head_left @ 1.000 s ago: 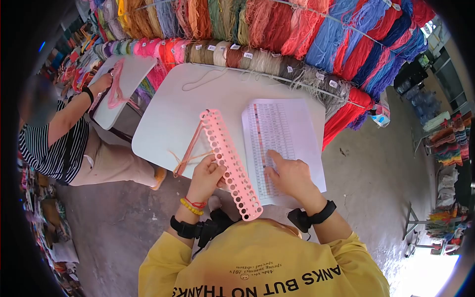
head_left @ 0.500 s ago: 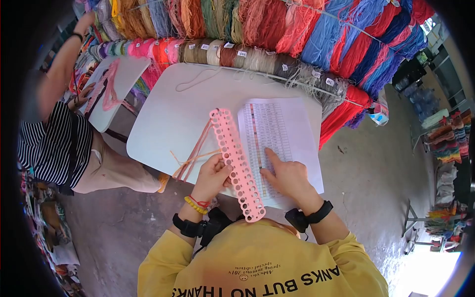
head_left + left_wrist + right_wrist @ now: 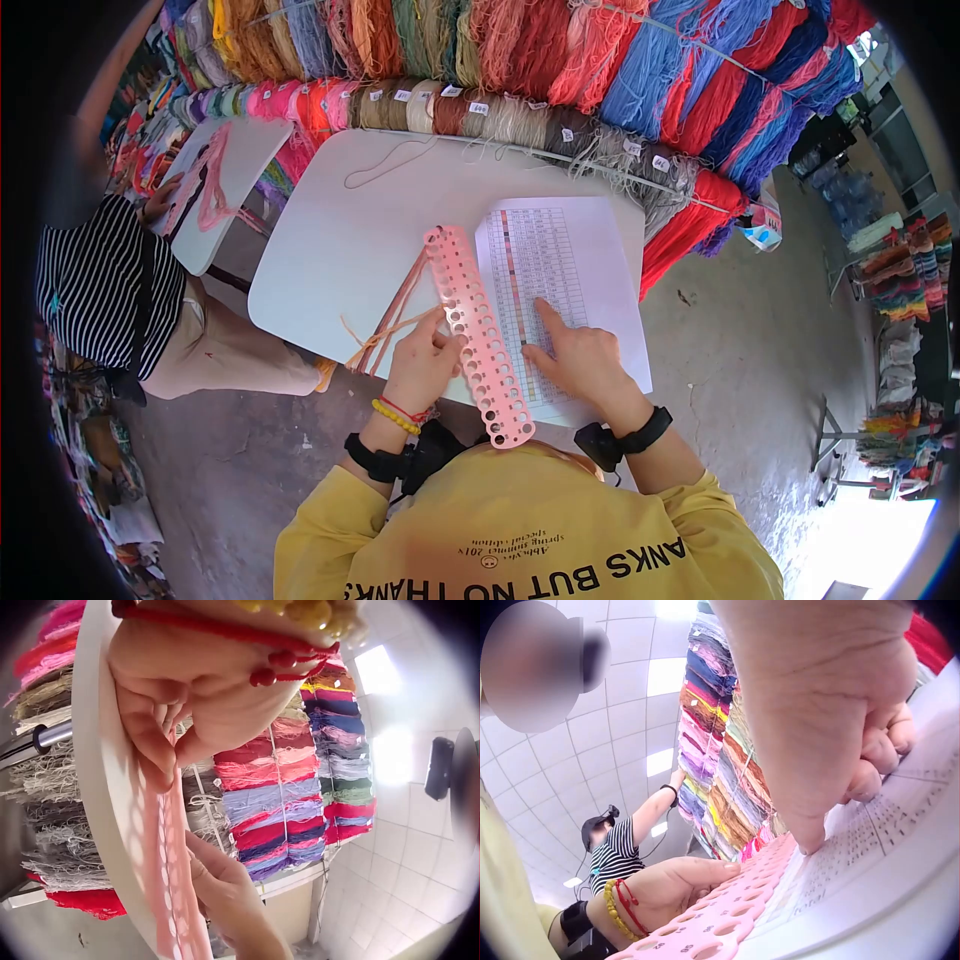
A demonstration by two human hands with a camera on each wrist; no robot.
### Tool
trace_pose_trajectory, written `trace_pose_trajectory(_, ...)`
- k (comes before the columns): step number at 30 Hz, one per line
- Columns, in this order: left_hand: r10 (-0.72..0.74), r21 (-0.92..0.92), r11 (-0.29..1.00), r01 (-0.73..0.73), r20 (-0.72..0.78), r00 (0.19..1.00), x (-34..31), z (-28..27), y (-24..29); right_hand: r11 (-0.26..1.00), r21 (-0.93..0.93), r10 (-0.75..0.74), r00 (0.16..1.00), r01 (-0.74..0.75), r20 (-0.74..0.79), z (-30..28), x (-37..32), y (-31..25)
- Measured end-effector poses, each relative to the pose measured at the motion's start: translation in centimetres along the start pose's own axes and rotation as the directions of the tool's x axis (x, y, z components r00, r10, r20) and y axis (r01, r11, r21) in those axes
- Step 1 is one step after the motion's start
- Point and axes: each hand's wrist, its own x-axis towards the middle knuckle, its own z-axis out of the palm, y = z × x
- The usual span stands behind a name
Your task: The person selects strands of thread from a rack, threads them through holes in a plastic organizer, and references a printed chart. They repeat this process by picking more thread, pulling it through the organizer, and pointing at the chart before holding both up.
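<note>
My left hand [image 3: 423,358] pinches the edge of a long pink perforated thread holder [image 3: 482,340], thumb on top. Rows of round holes run down its sides, with small printed marks between. Reddish-brown and orange threads [image 3: 403,300] hang from its upper left edge across the table's front. Just right of the holder lies a white paper sheet [image 3: 612,270] with a printed chart and a narrow coloured column. My right hand [image 3: 588,362] rests on this sheet, index finger stretched onto the rows and thumb near the coloured column; its other fingers are curled under, as the right wrist view shows.
The white table [image 3: 320,230] carries a loose pale thread [image 3: 365,178] near its back. Behind it hang dense skeins of coloured yarn [image 3: 535,60] with number tags. At left, a person in a striped top [image 3: 95,280] stands by a smaller table [image 3: 235,165] with pink yarn.
The pink holder has shifted slightly right, closer to the sheet, in my left hand. My right index finger stays on the chart. The other person has raised an arm toward the hanging yarn.
</note>
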Motion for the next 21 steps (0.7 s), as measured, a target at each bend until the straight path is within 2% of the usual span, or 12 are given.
trace_pose_trajectory(4, 0.154, 0.272, 0.954, -0.13, -0.07, 0.986, 0.4, -1.2, -1.0, 0.999, 0.033, 0.026, 0.999, -0.027, 0.019, 0.0, 0.1, 0.0)
trace_pose_trajectory(7, 0.218, 0.266, 0.947, -0.18, -0.123, 0.968, 0.7, -2.6, -1.7, 0.999, 0.032, 0.034, 0.999, -0.035, 0.022, 0.0, 0.1, -0.1)
trace_pose_trajectory(12, 0.163, 0.174, 0.976, -0.134, -0.165, 0.973, 1.3, -5.7, -1.6, 0.999, 0.035, 0.025, 1.0, -0.024, -0.015, 0.2, 0.1, -0.2)
trace_pose_trajectory(14, 0.116, 0.175, 0.98, -0.089, -0.151, 0.982, 1.5, -6.9, -0.5, 0.997, 0.039, 0.067, 0.998, -0.068, 0.018, -0.2, 0.1, -0.6)
trace_pose_trajectory(19, 0.169, 0.045, 0.985, -0.164, -0.144, 0.975, 4.0, -9.9, -3.0, 0.994, 0.066, 0.085, 0.996, -0.083, -0.028, -0.1, 0.2, -0.6)
trace_pose_trajectory(21, 0.192, 0.048, 0.981, -0.187, -0.146, 0.97, 5.1, -12.7, -3.6, 0.991, 0.098, 0.098, 0.994, -0.093, -0.05, -0.4, 0.2, -1.3)
